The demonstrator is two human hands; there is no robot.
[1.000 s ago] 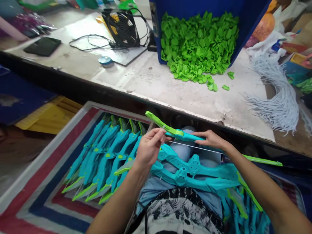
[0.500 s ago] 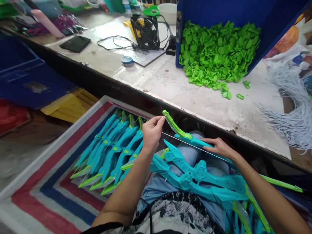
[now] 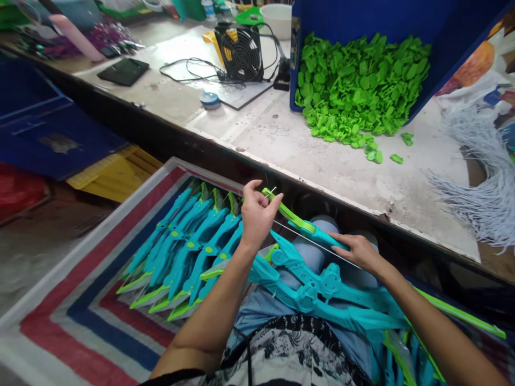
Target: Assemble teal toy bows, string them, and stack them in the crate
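My right hand (image 3: pixel 359 251) is wrapped round the blue middle of a toy bow (image 3: pixel 296 220) with bright green limbs. At the bow's near-left green tip, my left hand (image 3: pixel 257 217) is closed on the end of a white bowstring (image 3: pixel 300 234), its index finger raised. The string runs along the bow below the green limb, and a short white end sticks out at the tip. Across my lap lie several loose blue bow bodies (image 3: pixel 306 297), just below both hands. The far green limb (image 3: pixel 462 313) reaches out past my right forearm.
Left of my lap, stacked blue-and-green bows (image 3: pixel 189 244) lie on a striped sheet (image 3: pixel 86 311). On the workbench (image 3: pixel 257 136) stand a blue bin (image 3: pixel 362 19) spilling green pieces (image 3: pixel 362 86), a fan (image 3: pixel 240 52), a round tin (image 3: pixel 210 100) and a bundle of white strings (image 3: pixel 483 182).
My left hand has turned and shifted slightly right, its fingers now around the bow tip. The bow has moved a little left and down, and my right hand has lowered slightly with it.
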